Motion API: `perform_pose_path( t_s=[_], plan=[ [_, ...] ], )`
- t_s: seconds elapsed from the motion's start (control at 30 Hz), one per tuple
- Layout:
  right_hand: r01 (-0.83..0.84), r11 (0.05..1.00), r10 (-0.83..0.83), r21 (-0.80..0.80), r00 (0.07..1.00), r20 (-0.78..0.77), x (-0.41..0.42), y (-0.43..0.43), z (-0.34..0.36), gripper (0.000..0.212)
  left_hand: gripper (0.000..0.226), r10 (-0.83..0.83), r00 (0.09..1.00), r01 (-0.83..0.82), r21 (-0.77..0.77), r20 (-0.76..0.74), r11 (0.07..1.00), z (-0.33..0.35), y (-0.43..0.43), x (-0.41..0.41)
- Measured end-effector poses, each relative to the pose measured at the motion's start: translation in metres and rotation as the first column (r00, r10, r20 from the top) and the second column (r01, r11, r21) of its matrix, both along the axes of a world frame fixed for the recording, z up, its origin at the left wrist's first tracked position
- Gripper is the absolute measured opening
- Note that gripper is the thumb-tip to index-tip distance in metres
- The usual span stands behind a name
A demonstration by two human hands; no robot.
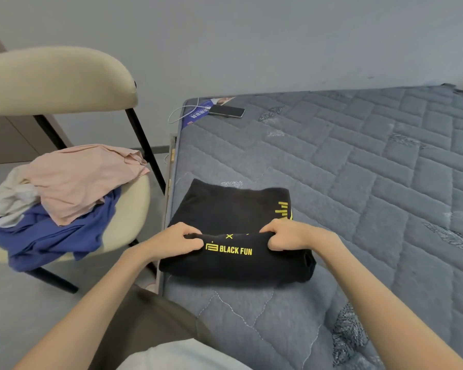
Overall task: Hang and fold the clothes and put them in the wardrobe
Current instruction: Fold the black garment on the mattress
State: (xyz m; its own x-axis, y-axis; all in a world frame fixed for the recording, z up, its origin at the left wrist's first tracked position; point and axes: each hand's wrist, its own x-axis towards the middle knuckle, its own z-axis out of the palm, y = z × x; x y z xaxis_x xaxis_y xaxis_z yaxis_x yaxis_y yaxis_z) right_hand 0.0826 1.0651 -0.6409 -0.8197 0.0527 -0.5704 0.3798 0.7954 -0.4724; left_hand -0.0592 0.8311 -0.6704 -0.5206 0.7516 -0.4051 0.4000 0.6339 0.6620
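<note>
Two hands [182,240] [285,236] on fold of black shirt [225,209]

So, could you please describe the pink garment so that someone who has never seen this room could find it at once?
Left of the grey mattress stands a cream chair with a heap of clothes on its seat. The pink garment lies crumpled on top, over a blue garment and beside a white garment; it is the only pink piece there.

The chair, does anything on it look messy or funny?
Yes. A pink garment, a white garment and a blue garment lie crumpled in a heap on the chair seat, not folded. The blue garment spills over the seat's edge.
</note>
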Motion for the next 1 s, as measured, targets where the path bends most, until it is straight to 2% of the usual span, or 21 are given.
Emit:
perform_pose_path(
  t_s=[0.07, 0.13, 0.17, 0.27, 0.37, 0.57, 0.67, 0.77, 0.83, 0.87, 0.93, 1.0],
  plan=[
    [0.025, 0.995, -0.016, -0.099, 0.996, 0.083, 0.001, -0.001, 0.007, 0.037, 0.023, 0.001, 0.995, 0.001, -0.022, 0.101, 1.0, 0.006, 0.001, -0.001],
    [0.047, 0.993, -0.039, -0.108, 0.996, 0.079, -0.001, 0.001, 0.01, 0.033, 0.023, 0.018, 0.997, -0.016, -0.028, 0.081, 0.999, 0.01, 0.005, -0.004],
    [0.054, 0.996, -0.051, -0.073, 0.998, 0.047, -0.004, 0.003, 0.01, 0.034, 0.022, 0.051, 0.997, -0.05, -0.01, 0.053, 0.999, 0.012, 0.008, -0.007],
    [0.111, 0.979, -0.094, 0.17, 0.99, -0.101, -0.019, 0.016, 0.01, 0.041, 0.013, 0.223, 0.974, -0.219, 0.1, -0.028, 0.971, 0.02, 0.022, -0.02],
    [0.174, 0.931, -0.112, 0.321, 0.972, -0.205, -0.034, 0.028, 0.009, 0.039, 0.016, 0.349, 0.937, -0.342, 0.149, -0.023, 0.928, 0.02, 0.038, -0.034],
    [0.273, 0.86, -0.141, 0.432, 0.939, -0.312, -0.063, 0.042, -0.014, 0.025, 0.028, 0.566, 0.818, -0.572, 0.23, 0.097, 0.787, -0.003, 0.064, -0.058],
    [0.293, 0.822, -0.112, 0.488, 0.924, -0.365, -0.076, 0.05, -0.03, 0.023, 0.029, 0.617, 0.776, -0.626, 0.28, 0.13, 0.728, -0.015, 0.078, -0.069],
    [0.304, 0.76, -0.073, 0.575, 0.918, -0.389, -0.086, 0.056, -0.05, 0.019, 0.031, 0.658, 0.747, -0.65, 0.317, 0.1, 0.69, -0.029, 0.091, -0.076],
    [0.365, 0.679, -0.028, 0.637, 0.88, -0.474, -0.088, 0.052, -0.065, 0.019, 0.036, 0.692, 0.722, -0.652, 0.322, -0.014, 0.687, -0.036, 0.096, -0.076],
    [0.413, 0.655, -0.019, 0.632, 0.846, -0.533, -0.088, 0.046, -0.072, 0.027, 0.035, 0.697, 0.7, -0.62, 0.35, -0.158, 0.702, -0.041, 0.097, -0.075],
    [0.487, 0.684, -0.022, 0.543, 0.757, -0.653, -0.089, 0.026, -0.088, 0.039, 0.033, 0.572, 0.629, -0.421, 0.388, -0.527, 0.82, -0.05, 0.1, -0.068],
    [0.454, 0.751, -0.014, 0.48, 0.737, -0.675, -0.09, 0.001, -0.1, 0.038, 0.038, 0.348, 0.605, -0.148, 0.327, -0.717, 0.933, -0.062, 0.109, -0.049]
  ],
)
